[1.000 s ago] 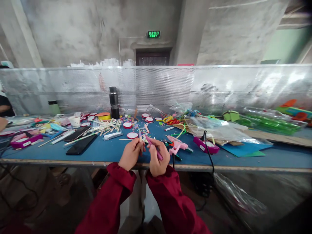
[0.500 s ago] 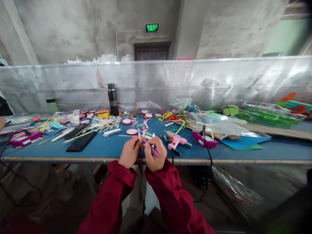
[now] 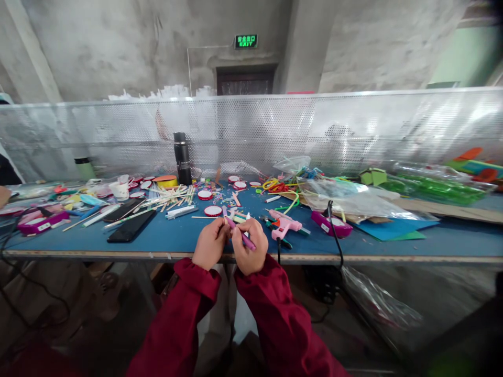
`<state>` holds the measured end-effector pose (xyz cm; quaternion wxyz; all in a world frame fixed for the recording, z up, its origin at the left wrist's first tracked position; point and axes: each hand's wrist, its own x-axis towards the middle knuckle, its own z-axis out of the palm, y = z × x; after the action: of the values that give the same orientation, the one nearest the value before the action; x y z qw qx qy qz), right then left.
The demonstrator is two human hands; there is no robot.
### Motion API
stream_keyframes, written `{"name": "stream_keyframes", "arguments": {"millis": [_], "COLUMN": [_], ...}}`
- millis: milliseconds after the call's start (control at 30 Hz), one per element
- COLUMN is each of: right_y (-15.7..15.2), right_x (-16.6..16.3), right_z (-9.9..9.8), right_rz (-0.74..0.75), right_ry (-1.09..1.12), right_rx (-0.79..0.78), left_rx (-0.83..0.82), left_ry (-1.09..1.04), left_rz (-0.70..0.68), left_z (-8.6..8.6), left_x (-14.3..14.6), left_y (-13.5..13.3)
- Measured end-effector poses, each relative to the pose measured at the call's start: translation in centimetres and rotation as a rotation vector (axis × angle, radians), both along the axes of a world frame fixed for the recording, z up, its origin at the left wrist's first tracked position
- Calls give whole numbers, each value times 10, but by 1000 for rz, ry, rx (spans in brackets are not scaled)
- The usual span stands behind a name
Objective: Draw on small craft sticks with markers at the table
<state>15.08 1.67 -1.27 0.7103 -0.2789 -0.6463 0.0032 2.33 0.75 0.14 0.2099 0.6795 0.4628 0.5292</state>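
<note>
Above the front edge of the blue-topped table, my two hands are close together. My right hand [image 3: 250, 247] is closed around a purple marker pen [image 3: 248, 241], held slantwise with its tip toward my left hand. Between the fingers of my left hand [image 3: 211, 243] is a slim craft stick [image 3: 225, 211] that looks purple at its upper end. The marker's tip is at or beside the stick; contact cannot be made out. Just beyond lies a round white disc with a red rim [image 3: 212, 211]. A pink glue gun [image 3: 283, 224] rests right of my hands.
Left of my hands lie a black phone [image 3: 131, 226] and a pile of wooden sticks [image 3: 178, 197]. A black bottle [image 3: 182, 159] stands behind them. To the right are a purple tape-like ring [image 3: 332, 225] with a black cable, plastic bags [image 3: 346, 196] and blue sheets [image 3: 389, 228]. Another person's hand [image 3: 3, 196] shows far left.
The marker has shifted slightly up and left along the stick, with my right hand moving a little. My left hand keeps its pinch. The camera view has moved very slightly.
</note>
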Motion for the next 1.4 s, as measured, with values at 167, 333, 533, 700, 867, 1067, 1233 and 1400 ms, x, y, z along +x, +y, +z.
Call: {"name": "stream_keyframes", "arguments": {"millis": [167,333,533,700,867,1067,1233,1400], "right_y": [1,0,0,-1,-2,-2,-1,0], "right_x": [0,0,-1,-1,-1,-1,-2,-2], "right_z": [-2,0,0,1,1,-1,-1,-1], "right_rz": [-8,0,-4,15,12,32,55,51], "right_ry": [16,-17,3,-9,-4,8,-4,-1], "right_rx": [-7,11,23,38,28,-3,17,22], "left_rx": [-14,-9,-19,-14,-12,-9,1,10], "left_ry": [-4,-4,-3,-4,-6,-2,-3,-2], "left_rz": [-15,2,-3,5,5,8,8,10], "left_z": [-2,0,2,3,3,2,3,2], "left_x": [0,1,1,1,1,1,1,1], "left_y": [1,-1,-1,-1,-1,-1,-1,-1]}}
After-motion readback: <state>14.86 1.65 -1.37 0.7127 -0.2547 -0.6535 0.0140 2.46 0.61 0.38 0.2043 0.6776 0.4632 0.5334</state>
